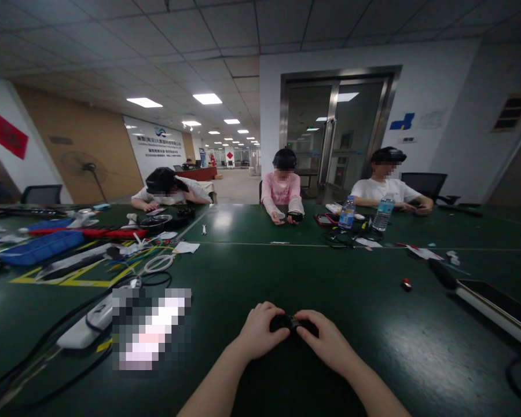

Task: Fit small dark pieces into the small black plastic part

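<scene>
Low in the middle of the view, both hands grip one small dark object with a narrower, lighter middle part; its exact kind cannot be made out. My left hand has its thumb and fingers closed round the left end. Round the right end, my right hand is closed in the same way. The fingers hide much of the object, which is just over the green table or resting on it.
A white power strip with black cables and a blurred bright rectangle lie left. Farther off are a blue tray and two water bottles. A small red item and a dark-topped device lie right. Three people sit across.
</scene>
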Motion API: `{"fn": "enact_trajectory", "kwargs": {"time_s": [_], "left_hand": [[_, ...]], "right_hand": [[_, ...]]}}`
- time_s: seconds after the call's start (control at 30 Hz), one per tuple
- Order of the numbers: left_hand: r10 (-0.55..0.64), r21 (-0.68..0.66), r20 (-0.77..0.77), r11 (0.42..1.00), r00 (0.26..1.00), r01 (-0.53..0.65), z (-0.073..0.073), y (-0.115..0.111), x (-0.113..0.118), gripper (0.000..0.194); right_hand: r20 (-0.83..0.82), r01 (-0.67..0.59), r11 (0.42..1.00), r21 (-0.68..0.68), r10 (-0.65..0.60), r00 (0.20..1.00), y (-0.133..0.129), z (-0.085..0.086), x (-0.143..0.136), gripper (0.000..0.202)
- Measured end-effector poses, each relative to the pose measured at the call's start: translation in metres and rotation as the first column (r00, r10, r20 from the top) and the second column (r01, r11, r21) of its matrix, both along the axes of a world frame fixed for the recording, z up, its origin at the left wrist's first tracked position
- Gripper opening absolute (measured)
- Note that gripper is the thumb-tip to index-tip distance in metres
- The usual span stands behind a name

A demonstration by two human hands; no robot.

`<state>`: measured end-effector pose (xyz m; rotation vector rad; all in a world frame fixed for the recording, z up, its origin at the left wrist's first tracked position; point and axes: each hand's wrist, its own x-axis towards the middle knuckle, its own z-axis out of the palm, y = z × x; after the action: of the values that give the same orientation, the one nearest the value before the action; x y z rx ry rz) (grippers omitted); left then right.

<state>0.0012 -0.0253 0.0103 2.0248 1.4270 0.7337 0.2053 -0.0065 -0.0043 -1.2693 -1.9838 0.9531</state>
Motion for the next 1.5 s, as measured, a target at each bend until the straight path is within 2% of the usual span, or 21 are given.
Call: {"fn": "enact_trajectory", "kwargs": {"time_s": [0.13, 0.3, 0.73, 1.0, 1.3, 1.5], "left_hand": [[-0.007, 0.012, -0.015, 1.0, 1.0, 0.007, -0.003, 0.001, 0.0, 0.033], [-0.002, 0.021, -0.028, 1.0, 1.0, 0.003, -0.002, 0.002, 0.001, 0.036], [-0.002, 0.0, -0.035, 1.0, 0.999, 0.002, -0.001, 0.0, 0.001, 0.039], [-0.012, 0.024, -0.051, 1.0, 0.999, 0.013, -0.005, 0.002, 0.0, 0.04], [-0.004, 0.061, -0.155, 0.998, 0.988, 0.013, -0.009, 0.005, 0.002, 0.039], [-0.005, 0.046, -0.162, 0.999, 0.987, 0.013, -0.007, 0.004, 0.002, 0.037]], "right_hand": [[0.0, 0.004, 1.0, 0.013, -0.004, 1.0, -0.002, 0.002, 0.0, 0.031], [0.006, -0.023, 0.999, 0.05, 0.022, 1.0, -0.002, 0.004, -0.001, 0.022], [0.003, -0.03, 0.999, 0.036, 0.03, 1.0, -0.005, 0.011, -0.002, 0.02], [0.026, -0.025, 0.999, 0.024, 0.024, 0.999, -0.005, 0.009, -0.002, 0.019], [0.036, -0.039, 0.999, 0.034, 0.038, 0.999, -0.005, 0.012, -0.003, 0.019], [0.025, -0.02, 1.0, 0.019, 0.02, 0.999, -0.006, 0.012, -0.003, 0.019]]}}
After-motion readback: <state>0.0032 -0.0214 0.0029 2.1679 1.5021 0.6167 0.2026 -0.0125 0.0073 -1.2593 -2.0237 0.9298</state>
